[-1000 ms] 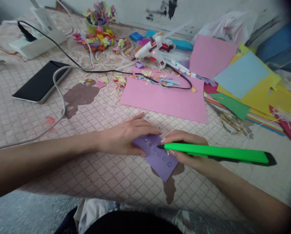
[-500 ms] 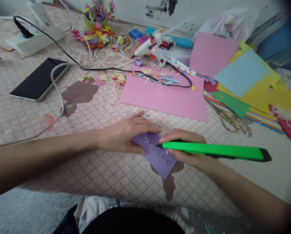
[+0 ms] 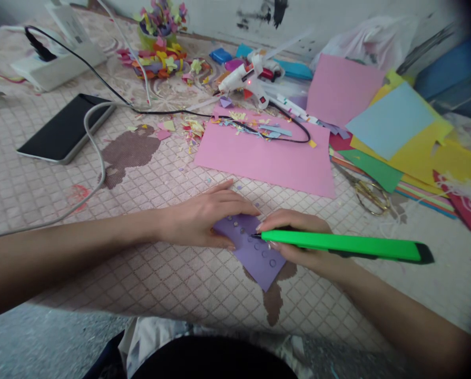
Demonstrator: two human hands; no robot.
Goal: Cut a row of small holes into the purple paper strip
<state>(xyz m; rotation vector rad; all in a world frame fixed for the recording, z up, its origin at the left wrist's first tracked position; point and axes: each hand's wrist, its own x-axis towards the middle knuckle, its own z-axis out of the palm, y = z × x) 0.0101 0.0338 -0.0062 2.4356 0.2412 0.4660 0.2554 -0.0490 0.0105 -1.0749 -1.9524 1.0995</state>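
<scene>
Our left hand rests open on the purple paper; our right hand grips a green knife.

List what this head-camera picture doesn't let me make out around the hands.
All in the head view:
Purple paper sheet: far-left end, covered by the left hand.
Long, green, black-tipped tool: whether its tip touches paper, too small to tell.
Right hand: middle, behind the tool.
</scene>
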